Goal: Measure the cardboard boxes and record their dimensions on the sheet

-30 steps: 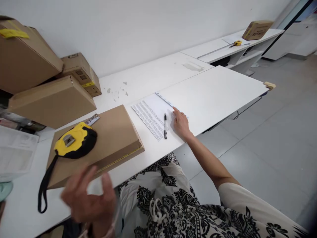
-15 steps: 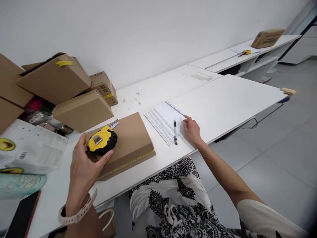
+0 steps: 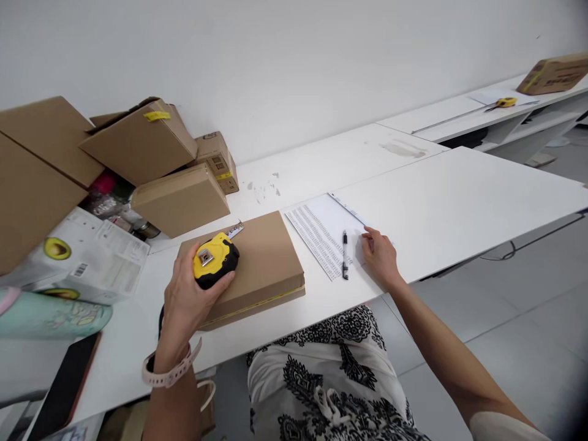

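A yellow and black tape measure (image 3: pixel 214 260) is held in my left hand (image 3: pixel 186 300), fingers and thumb wrapped around its sides. A short end of its metal blade (image 3: pixel 235 230) sticks out at the top right. Beneath it lies a closed flat cardboard box (image 3: pixel 269 254) with yellow tape along its front side. My right hand (image 3: pixel 380 257) rests loosely at the right edge of a printed sheet (image 3: pixel 319 236), fingers slightly bent and holding nothing visible. Just left of those fingers, a black and clear pen (image 3: pixel 345 254) lies on the paper.
Cardboard boxes (image 3: pixel 179 202) are piled at the back left, beside a white carton with avocado pictures (image 3: pixel 87 257). A mint-green bottle (image 3: pixel 68 312) and a dark flat object (image 3: pixel 64 386) lie at the left. Another tape measure (image 3: pixel 506 102) and a box (image 3: pixel 554 73) sit far right.
The view has swung left, so everything sits further right in the picture. My left hand still holds the tape measure over the box, and my right hand stays at the sheet's edge.
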`<move>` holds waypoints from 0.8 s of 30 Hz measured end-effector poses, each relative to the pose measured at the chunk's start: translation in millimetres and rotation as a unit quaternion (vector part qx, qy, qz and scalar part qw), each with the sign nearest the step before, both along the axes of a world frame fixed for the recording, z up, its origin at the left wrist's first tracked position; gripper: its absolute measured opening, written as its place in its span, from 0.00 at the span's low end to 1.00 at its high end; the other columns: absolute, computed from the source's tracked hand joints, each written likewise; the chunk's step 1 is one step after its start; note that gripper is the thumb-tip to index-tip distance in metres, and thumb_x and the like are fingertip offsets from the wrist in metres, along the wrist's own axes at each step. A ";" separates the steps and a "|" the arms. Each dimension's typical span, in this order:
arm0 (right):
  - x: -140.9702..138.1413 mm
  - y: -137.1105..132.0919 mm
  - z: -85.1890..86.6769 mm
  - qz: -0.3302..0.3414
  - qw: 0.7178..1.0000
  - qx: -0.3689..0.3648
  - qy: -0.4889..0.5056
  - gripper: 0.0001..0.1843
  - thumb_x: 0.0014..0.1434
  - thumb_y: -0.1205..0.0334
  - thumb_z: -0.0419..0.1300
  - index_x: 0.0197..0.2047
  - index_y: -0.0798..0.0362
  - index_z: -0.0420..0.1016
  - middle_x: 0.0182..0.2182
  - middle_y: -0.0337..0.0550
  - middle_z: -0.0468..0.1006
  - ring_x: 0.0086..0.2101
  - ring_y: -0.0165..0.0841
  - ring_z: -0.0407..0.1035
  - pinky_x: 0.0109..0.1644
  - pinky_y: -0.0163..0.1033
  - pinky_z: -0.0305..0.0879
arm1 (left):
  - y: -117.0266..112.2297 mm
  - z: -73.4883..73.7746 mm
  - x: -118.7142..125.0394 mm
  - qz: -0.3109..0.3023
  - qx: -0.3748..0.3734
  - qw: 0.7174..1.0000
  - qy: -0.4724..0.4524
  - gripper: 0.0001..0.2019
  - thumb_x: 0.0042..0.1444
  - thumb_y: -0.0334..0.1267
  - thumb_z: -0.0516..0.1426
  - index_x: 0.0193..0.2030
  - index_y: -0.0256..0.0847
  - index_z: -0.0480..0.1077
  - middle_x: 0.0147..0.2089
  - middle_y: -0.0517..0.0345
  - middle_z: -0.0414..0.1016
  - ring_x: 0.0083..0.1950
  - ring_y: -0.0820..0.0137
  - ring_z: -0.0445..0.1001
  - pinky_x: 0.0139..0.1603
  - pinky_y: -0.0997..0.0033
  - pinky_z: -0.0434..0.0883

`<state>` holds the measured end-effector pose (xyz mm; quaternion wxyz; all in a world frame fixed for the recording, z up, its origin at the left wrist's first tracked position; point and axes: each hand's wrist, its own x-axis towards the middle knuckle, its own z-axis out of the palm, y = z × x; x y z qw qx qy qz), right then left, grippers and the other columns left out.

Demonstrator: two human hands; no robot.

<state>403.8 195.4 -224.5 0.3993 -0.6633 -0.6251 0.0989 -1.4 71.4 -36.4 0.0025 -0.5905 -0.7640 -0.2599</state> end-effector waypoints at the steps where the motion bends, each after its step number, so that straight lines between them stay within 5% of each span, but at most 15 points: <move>1: 0.2 -0.9 1.0 0.002 1.000 -0.001 0.003 0.24 0.64 0.60 0.50 0.61 0.54 0.71 0.49 0.55 0.83 0.48 0.51 0.71 0.51 0.58 0.68 | -0.2 0.1 0.1 0.003 -0.006 1.000 0.005 0.41 0.52 0.59 0.63 0.70 0.45 0.62 0.64 0.40 0.71 0.64 0.40 0.71 0.59 0.40 0.71; 7: -0.8 -5.7 8.0 0.008 1.000 -0.018 0.023 0.24 0.65 0.59 0.50 0.61 0.54 0.71 0.50 0.54 0.83 0.49 0.51 0.70 0.54 0.59 0.68 | 0.1 -0.7 -0.5 0.012 -0.014 1.000 0.007 0.43 0.51 0.62 0.62 0.71 0.43 0.62 0.65 0.37 0.70 0.63 0.36 0.71 0.56 0.38 0.71; 16: -1.5 -5.2 10.7 -0.027 0.998 0.027 0.053 0.24 0.64 0.56 0.52 0.61 0.52 0.71 0.49 0.57 0.83 0.47 0.50 0.73 0.53 0.61 0.70 | -1.1 -2.2 4.9 0.019 0.026 0.998 -0.057 0.43 0.45 0.55 0.67 0.68 0.44 0.63 0.66 0.41 0.70 0.66 0.44 0.69 0.64 0.43 0.68; 20: -33.1 -25.3 57.5 -0.018 0.987 0.118 0.111 0.21 0.67 0.53 0.52 0.58 0.50 0.74 0.52 0.58 0.80 0.50 0.50 0.75 0.52 0.60 0.73 | -9.8 -2.0 1.5 0.007 0.102 0.972 -0.211 0.46 0.38 0.53 0.72 0.65 0.45 0.63 0.61 0.46 0.73 0.61 0.51 0.74 0.61 0.52 0.71; 22: -58.9 -39.8 96.9 0.060 0.977 0.113 0.168 0.17 0.68 0.51 0.54 0.53 0.46 0.77 0.51 0.55 0.80 0.47 0.48 0.76 0.49 0.58 0.75 | -19.2 1.3 -1.0 -0.049 0.115 0.937 -0.326 0.46 0.38 0.56 0.71 0.64 0.44 0.63 0.54 0.49 0.76 0.53 0.55 0.77 0.51 0.58 0.74; 24: -85.9 -52.0 137.8 0.218 0.945 0.080 0.229 0.13 0.69 0.51 0.56 0.50 0.44 0.78 0.47 0.51 0.82 0.48 0.46 0.76 0.52 0.56 0.74 | -30.9 6.7 -2.6 -0.097 0.116 0.895 -0.420 0.45 0.40 0.59 0.68 0.64 0.44 0.65 0.48 0.52 0.78 0.45 0.58 0.78 0.43 0.64 0.73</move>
